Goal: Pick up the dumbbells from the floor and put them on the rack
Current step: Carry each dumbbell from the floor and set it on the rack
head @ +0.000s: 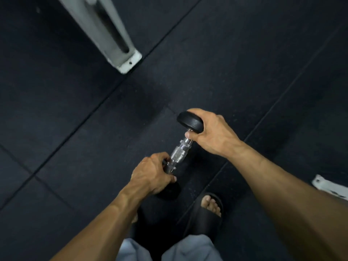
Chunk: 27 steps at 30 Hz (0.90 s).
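Note:
One dumbbell [179, 151] with black round heads and a knurled chrome handle lies diagonally in the middle of the view, over the black rubber floor. My right hand [211, 131] grips its far head from the right, thumb by the handle's end. My left hand [152, 174] grips the near head, which is mostly hidden under my fingers. Whether the dumbbell touches the floor or hangs just above it is unclear. The rack's shelves are out of view.
A grey metal post with a bolted foot plate [128, 62] stands at the upper left. Another white foot plate [328, 185] shows at the right edge. My feet in black slides [207, 210] stand just below the dumbbell. Seams cross the floor mats.

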{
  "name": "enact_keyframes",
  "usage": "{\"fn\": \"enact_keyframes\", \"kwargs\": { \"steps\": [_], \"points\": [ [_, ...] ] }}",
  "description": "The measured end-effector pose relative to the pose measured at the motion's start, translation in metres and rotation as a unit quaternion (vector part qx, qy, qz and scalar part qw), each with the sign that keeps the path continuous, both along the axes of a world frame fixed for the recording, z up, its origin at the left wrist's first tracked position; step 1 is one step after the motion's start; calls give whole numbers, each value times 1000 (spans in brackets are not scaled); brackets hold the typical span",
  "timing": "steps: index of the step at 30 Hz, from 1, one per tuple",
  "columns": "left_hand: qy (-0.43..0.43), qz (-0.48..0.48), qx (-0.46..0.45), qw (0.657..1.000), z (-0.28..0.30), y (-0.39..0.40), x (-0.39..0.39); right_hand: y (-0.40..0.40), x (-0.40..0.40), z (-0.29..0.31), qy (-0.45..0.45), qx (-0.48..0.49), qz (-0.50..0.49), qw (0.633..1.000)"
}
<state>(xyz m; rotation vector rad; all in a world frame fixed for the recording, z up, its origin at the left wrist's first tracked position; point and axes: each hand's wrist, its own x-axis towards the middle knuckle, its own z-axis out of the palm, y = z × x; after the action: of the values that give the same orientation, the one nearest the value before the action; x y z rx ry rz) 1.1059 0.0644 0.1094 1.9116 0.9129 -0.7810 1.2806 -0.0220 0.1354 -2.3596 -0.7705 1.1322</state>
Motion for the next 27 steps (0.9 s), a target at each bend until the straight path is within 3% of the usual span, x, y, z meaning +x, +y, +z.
{"fn": "enact_keyframes", "kwargs": {
  "steps": [6, 14, 21, 27],
  "points": [
    [-73, -107, 49, 990, 126, 3, 88, -36, 61, 138, -59, 61, -105, 991],
    [-164, -250, 99, 949, 347, -41, 214, -130, 136, 357, -149, 127, -240, 951],
    [-235, -308, 121, 914, 521, -138, 290, -241, 182, 533, -210, 163, -285, 921],
    [-320, -348, 89, 877, 602, -246, 348, -359, 215, 634, -289, 144, -320, 890]
  ]
}}
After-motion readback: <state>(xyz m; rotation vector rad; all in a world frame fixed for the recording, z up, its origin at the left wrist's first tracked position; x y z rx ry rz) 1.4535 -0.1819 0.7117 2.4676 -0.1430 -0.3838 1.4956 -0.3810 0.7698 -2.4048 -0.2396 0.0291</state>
